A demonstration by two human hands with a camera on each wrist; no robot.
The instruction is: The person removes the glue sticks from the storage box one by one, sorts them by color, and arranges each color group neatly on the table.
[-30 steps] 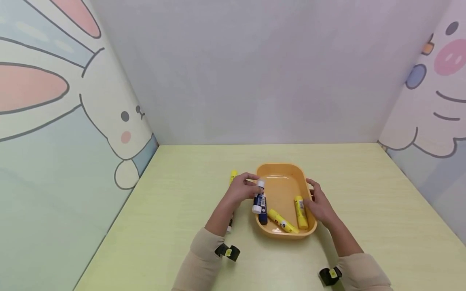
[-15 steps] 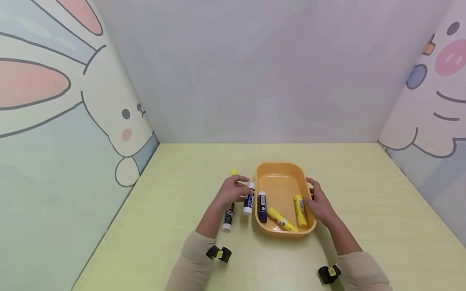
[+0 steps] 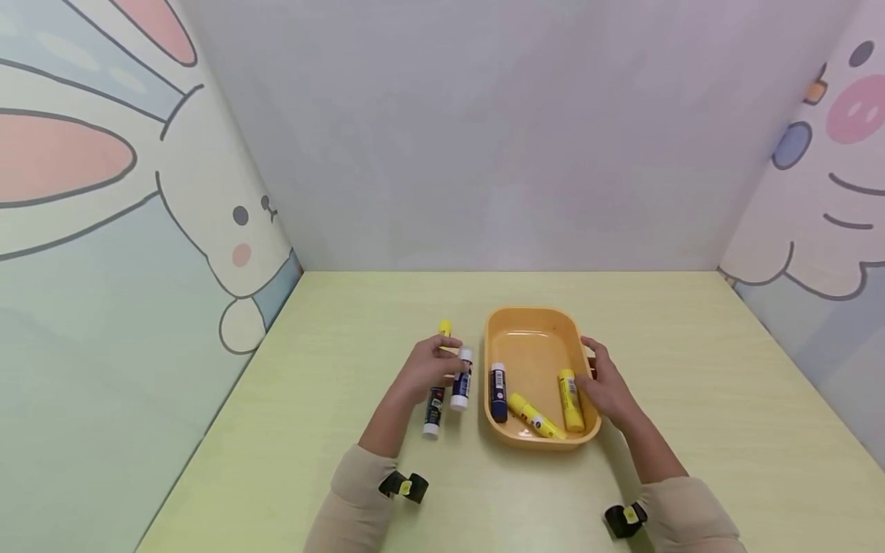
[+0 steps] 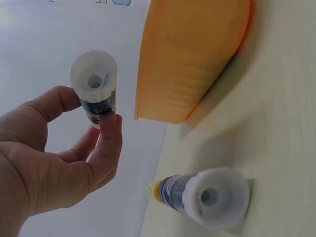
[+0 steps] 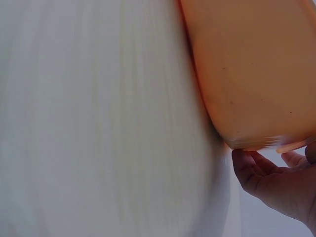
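My left hand [image 3: 425, 370] pinches a dark blue glue stick with white ends [image 3: 462, 379] between thumb and fingers, just left of the orange plastic basket [image 3: 532, 313]. In the left wrist view the glue stick [image 4: 97, 89] is off the table, its hollow white end toward the camera. On the basket's right side my right hand [image 3: 608, 388] grips the wall, thumb at the rim and fingers outside. Inside lie a dark blue glue stick [image 3: 498, 393] and two yellow glue sticks, one slanted [image 3: 535, 417] and one by the right wall [image 3: 571, 401].
On the table [image 3: 332, 399] left of the basket lies a dark glue stick with a white end [image 3: 433, 413], partly under my left hand. A yellow-ended glue stick [image 3: 445, 328] shows behind that hand. A grey wall [image 3: 498, 153] stands at the back, with cartoon-printed side walls.
My left hand has moved left with the glue stick, from over the basket's left rim to above the table beside it. The right hand has stayed on the basket.
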